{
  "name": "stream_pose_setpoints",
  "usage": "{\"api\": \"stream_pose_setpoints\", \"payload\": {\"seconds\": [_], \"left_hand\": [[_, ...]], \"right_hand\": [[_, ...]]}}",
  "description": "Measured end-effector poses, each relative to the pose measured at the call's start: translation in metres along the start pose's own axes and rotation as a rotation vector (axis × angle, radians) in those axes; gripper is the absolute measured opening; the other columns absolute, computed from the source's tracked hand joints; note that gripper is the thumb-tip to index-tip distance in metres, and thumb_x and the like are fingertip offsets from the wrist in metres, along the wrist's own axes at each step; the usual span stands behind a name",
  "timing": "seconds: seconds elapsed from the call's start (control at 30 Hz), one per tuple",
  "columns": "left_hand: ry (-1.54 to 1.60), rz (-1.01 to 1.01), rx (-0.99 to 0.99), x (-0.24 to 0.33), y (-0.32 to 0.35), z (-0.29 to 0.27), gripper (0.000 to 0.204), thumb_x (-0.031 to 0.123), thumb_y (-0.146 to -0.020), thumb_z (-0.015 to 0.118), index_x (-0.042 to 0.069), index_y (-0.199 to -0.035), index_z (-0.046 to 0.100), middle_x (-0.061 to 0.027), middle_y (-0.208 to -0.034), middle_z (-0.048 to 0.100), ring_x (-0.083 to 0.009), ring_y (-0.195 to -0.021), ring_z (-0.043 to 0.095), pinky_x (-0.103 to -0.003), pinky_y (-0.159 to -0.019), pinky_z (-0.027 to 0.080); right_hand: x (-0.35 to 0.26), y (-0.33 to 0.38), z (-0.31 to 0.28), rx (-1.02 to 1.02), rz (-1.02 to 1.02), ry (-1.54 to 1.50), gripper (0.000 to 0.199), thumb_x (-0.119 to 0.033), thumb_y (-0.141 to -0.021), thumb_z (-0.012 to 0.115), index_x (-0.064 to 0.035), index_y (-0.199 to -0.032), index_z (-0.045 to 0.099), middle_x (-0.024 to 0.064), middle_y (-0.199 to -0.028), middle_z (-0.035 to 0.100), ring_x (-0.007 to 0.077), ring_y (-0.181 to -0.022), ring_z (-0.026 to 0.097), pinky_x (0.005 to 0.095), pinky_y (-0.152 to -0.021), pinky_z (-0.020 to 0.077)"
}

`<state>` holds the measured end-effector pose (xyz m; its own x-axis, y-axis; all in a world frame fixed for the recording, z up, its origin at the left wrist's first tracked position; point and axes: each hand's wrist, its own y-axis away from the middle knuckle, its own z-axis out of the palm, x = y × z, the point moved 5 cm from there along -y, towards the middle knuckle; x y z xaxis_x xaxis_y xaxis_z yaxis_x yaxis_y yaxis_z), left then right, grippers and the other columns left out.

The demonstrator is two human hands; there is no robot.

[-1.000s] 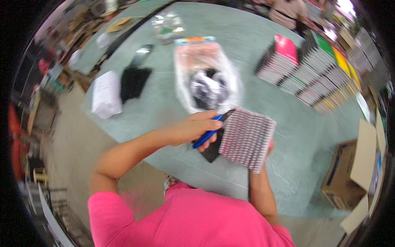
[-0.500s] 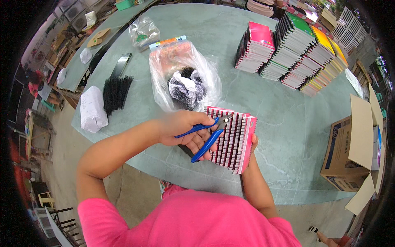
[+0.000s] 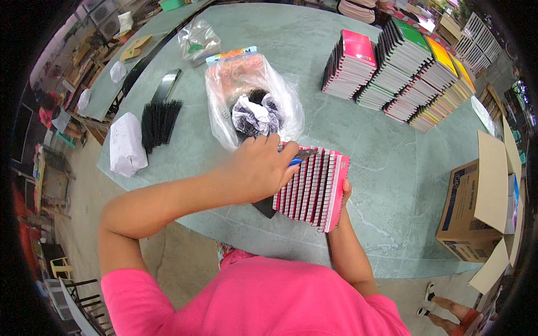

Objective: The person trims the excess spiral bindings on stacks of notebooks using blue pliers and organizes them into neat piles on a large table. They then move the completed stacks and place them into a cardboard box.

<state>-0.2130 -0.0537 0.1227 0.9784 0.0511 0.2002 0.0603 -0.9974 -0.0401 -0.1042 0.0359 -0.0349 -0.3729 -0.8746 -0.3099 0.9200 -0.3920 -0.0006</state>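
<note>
My left hand is closed round a pair of blue-handled wire cutters, its back turned up. The jaws lie at the far edge of a row of pink-covered spiral notebooks, over the wire-bound spines, which face up. Whether the jaws are parted I cannot make out. At the row's right side, my right hand grips the notebooks, with most of its fingers hidden behind the outer pink cover. Just beyond the notebooks lies a clear plastic bag holding crumpled paper and black coils.
Stacks of spiral notebooks in pink, green and yellow stand at the far right. An opened cardboard box is at the right. On the left lie a paper-wrapped bundle and black binding coils. Another clear bag lies farther back.
My left hand has turned over, back now up, and closed round the cutters that lay loosely across its open palm. The jaws now point right across the spines. My right hand stays put.
</note>
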Motion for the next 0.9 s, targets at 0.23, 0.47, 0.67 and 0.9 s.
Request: {"api": "stream_pose_setpoints", "payload": {"seconds": [0.23,0.47,0.67,0.9], "left_hand": [[1.294,-0.389,-0.567,-0.012,-0.001,0.012,0.042,0.039,-0.089,0.04,0.0,-0.098,0.051,-0.0142,-0.088,0.059,-0.022,-0.072,0.061,-0.032,-0.062,0.05],[1.544,-0.527,-0.669,-0.007,-0.005,0.022,0.047,0.04,-0.088,0.04,-0.004,-0.101,0.05,-0.0187,-0.089,0.059,-0.0266,-0.074,0.063,-0.037,-0.064,0.052],[1.611,-0.503,-0.706,-0.006,-0.003,0.02,0.045,0.037,-0.088,0.04,-0.005,-0.101,0.05,-0.0196,-0.089,0.059,-0.0285,-0.075,0.063,-0.039,-0.065,0.052],[0.716,-0.209,-0.468,-0.004,-0.016,0.001,0.044,0.038,-0.091,0.034,-0.003,-0.099,0.05,-0.0173,-0.087,0.059,-0.0272,-0.073,0.062,-0.036,-0.064,0.049]], "right_hand": [[-0.001,-0.001,0.006,-0.032,-0.014,0.025,0.077,-0.05,-0.06,0.069,-0.0021,-0.117,0.048,0.0143,-0.111,0.056,0.027,-0.098,0.057,0.041,-0.086,0.0461],[-0.001,0.0,0.004,-0.042,0.016,0.035,0.078,-0.051,-0.06,0.068,-0.0021,-0.117,0.047,0.0146,-0.111,0.056,0.0274,-0.098,0.056,0.0412,-0.086,0.0459],[0.001,0.0,0.009,-0.039,0.031,0.045,0.08,-0.052,-0.059,0.067,-0.0018,-0.118,0.046,0.0151,-0.111,0.055,0.0282,-0.097,0.056,0.0414,-0.086,0.0458],[-0.001,0.001,0.008,-0.04,0.014,0.001,0.08,-0.048,-0.061,0.065,0.0005,-0.12,0.042,0.0171,-0.112,0.054,0.0288,-0.099,0.055,0.0414,-0.087,0.045]]}}
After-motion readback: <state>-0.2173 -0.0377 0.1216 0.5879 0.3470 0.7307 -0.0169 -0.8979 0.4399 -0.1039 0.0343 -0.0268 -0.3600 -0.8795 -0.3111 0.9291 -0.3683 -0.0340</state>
